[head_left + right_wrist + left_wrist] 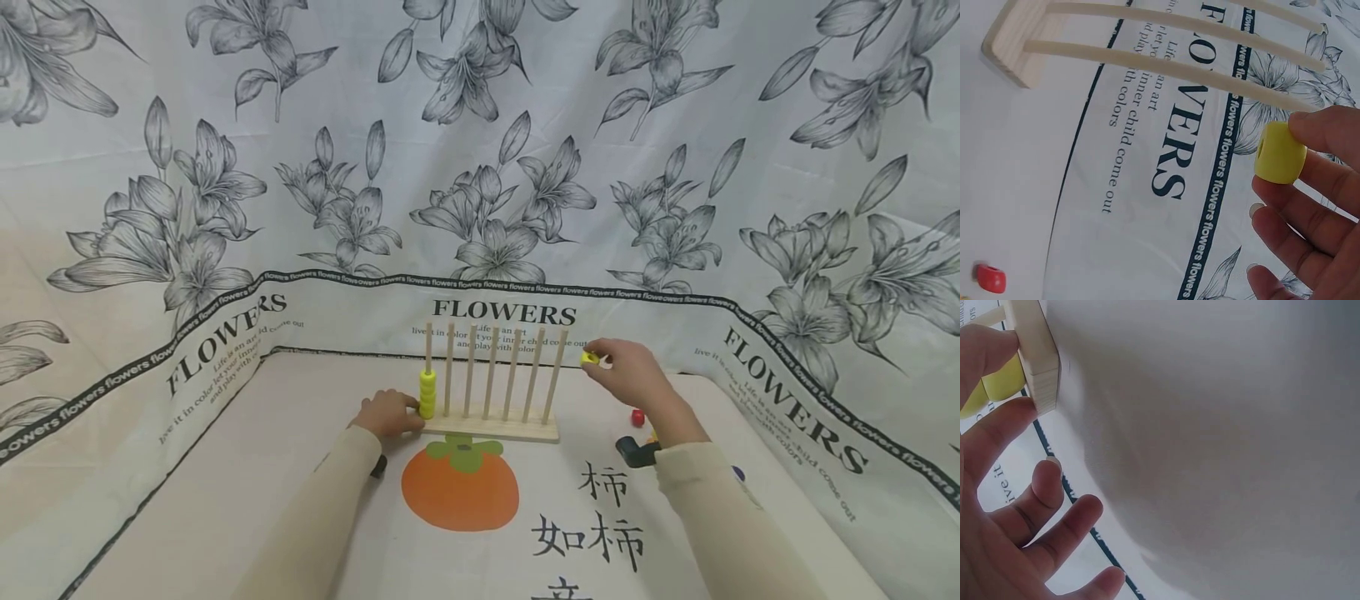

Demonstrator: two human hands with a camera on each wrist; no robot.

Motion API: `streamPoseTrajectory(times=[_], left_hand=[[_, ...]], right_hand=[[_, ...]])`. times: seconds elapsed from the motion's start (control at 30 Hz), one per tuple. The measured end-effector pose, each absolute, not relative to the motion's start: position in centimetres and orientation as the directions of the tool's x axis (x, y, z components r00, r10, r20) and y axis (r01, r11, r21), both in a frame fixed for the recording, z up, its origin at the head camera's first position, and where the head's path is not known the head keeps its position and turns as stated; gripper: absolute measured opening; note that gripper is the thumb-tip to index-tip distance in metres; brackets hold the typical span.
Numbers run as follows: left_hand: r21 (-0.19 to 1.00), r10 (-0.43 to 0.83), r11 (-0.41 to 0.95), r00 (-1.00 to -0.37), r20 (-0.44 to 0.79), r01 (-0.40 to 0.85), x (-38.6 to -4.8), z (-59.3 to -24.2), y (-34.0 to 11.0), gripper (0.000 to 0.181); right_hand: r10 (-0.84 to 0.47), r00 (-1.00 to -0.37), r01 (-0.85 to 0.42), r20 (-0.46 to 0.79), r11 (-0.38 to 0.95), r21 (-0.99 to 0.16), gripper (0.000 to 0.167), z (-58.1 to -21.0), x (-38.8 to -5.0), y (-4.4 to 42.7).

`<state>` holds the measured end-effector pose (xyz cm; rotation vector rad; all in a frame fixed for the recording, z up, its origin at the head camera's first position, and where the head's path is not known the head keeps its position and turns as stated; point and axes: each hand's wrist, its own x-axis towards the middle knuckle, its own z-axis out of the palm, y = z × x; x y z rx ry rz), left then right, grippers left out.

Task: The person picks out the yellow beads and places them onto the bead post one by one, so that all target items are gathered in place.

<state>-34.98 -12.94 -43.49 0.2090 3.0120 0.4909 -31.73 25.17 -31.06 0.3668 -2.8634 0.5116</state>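
Observation:
A wooden bead rack (pixel 491 427) with a row of upright pegs stands on the table. Several yellow beads (pixel 427 394) are stacked on its leftmost peg; the other pegs carry none. My left hand (pixel 387 413) pinches the left end of the rack's base (pixel 1038 369) between thumb and index finger, the other fingers spread apart. Off the top of the rightmost peg (pixel 556 377), my right hand (pixel 628 372) pinches a yellow bead (pixel 1280 153) between thumb and fingers. The bead's hole shows in the right wrist view, and bead and peg are apart.
A red bead (pixel 991 279) lies on the table to the right of the rack. Nearby is a dark object (pixel 637 452), partly covered by my right forearm. A blue piece (pixel 738 473) shows beyond the sleeve. Flower-printed cloth (pixel 495 208) hangs behind the table.

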Motion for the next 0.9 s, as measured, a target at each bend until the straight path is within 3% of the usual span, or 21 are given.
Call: streamPoseTrajectory(times=[0.23, 0.9], left_hand=[[0.321, 0.150, 0.939, -0.987, -0.059, 0.124, -34.9, -43.3, -12.9, 0.048], [0.316, 0.125, 0.944, -0.990, -0.070, 0.097, -35.1, -43.5, -12.9, 0.047]], right_hand=[[-0.286, -0.909, -0.372, 0.304, 0.886, -0.277, 0.036, -29.6, -32.0, 23.1], [-0.426, -0.850, -0.509, 0.308, 0.814, -0.280, 0.040, -26.1, -32.7, 17.7]])
